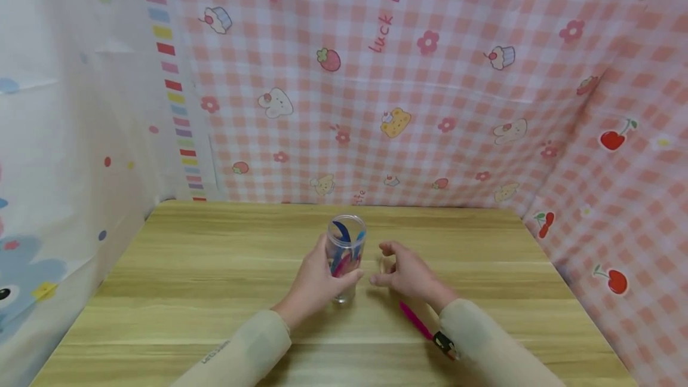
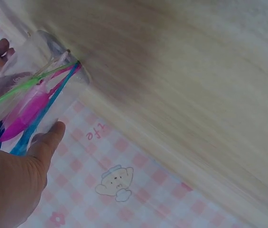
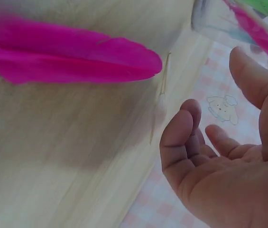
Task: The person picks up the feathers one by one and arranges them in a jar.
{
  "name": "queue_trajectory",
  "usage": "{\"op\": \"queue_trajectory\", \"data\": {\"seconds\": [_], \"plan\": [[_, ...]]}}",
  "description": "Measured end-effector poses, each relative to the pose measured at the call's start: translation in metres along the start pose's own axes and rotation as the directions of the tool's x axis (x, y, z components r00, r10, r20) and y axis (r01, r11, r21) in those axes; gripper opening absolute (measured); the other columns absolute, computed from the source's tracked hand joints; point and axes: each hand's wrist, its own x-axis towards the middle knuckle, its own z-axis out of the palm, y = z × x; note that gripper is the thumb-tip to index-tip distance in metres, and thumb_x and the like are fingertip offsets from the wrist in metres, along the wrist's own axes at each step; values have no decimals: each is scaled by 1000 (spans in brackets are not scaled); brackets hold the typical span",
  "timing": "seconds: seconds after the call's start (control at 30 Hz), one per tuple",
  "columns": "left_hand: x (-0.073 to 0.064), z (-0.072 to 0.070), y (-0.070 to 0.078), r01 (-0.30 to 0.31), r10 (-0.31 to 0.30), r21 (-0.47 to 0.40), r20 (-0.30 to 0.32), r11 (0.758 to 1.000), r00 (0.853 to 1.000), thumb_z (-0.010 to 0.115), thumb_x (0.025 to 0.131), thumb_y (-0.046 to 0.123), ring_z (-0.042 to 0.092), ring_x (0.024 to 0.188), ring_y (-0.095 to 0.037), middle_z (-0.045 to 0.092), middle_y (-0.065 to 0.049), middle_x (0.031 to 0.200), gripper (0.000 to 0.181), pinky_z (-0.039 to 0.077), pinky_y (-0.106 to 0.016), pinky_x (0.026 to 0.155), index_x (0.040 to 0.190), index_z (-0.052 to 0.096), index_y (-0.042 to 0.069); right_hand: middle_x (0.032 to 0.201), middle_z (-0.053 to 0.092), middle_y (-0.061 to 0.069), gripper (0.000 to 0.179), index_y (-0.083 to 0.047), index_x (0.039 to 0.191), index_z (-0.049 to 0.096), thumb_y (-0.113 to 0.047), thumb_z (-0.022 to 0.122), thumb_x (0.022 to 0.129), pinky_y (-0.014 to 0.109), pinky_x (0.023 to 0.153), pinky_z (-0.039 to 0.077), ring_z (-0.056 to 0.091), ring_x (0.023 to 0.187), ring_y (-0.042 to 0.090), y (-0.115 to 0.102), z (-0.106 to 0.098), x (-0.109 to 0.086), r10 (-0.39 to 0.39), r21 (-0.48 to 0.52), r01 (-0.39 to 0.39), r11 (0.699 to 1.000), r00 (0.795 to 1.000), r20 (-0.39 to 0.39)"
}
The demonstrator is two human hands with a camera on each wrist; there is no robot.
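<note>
My left hand (image 1: 319,276) grips a clear plastic cup (image 1: 346,243) around its side near the middle of the table. Inside the cup stand several coloured feathers: a dark blue one (image 1: 341,232), a magenta one (image 2: 27,114), a green one (image 2: 22,90) and a lighter blue one (image 2: 48,111). Just right of the cup, my right hand (image 1: 411,273) hovers with its fingers loosely bent and nothing between them. Another magenta feather (image 1: 415,319) lies below the right hand, beside the sleeve. A thin, pale, feather-like piece (image 3: 160,102) shows near the right fingertips.
A small dark object (image 1: 444,344) sits against the right sleeve at the end of the loose magenta feather. The wood-grain table (image 1: 226,255) ends at a pink checked cloth (image 1: 349,154) behind, with more printed cloth on both sides.
</note>
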Motion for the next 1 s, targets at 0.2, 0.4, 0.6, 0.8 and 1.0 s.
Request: {"op": "queue_trajectory", "data": {"seconds": [0.2,0.4,0.6,0.8,1.0], "plan": [[-1,-5,-4,24,-24,-5,-10,1000,1000,90,87,38,67,131,-32,68,-12,141,78,55,-56,111,148,47,15,143,65,15,70,-6,146,58,-26,90,88,46,98,60,68,115,27,2,8,8,-42,-5,43,999,991,125],[0,-19,-9,56,-58,-26,-72,998,996,89,87,40,68,129,-28,70,-9,138,75,55,-56,110,146,48,16,138,69,12,69,-5,142,62,-31,92,86,47,102,58,68,111,22,-1,21,12,-128,-77,147,986,969,211],[-2,-26,-10,62,-63,-22,-72,998,995,89,88,37,66,132,-29,68,-8,140,77,54,-56,113,148,46,17,124,73,7,56,-6,136,65,-28,88,90,46,101,59,68,111,21,-6,26,13,-111,-102,130,986,978,178],[-1,-23,-8,9,-9,-6,-52,1000,999,89,88,38,68,130,-31,69,-10,141,77,56,-55,110,149,46,17,98,73,5,27,-3,118,70,-20,78,99,35,77,60,66,85,16,-4,17,11,-10,-156,6,988,1000,-24],[-2,-22,-9,24,-24,7,-58,1000,998,88,89,36,67,131,-30,68,-11,142,77,56,-55,110,150,45,16,98,71,7,33,-1,115,71,-20,84,93,44,87,60,65,90,18,-2,24,9,-29,-286,34,957,999,23]]}}
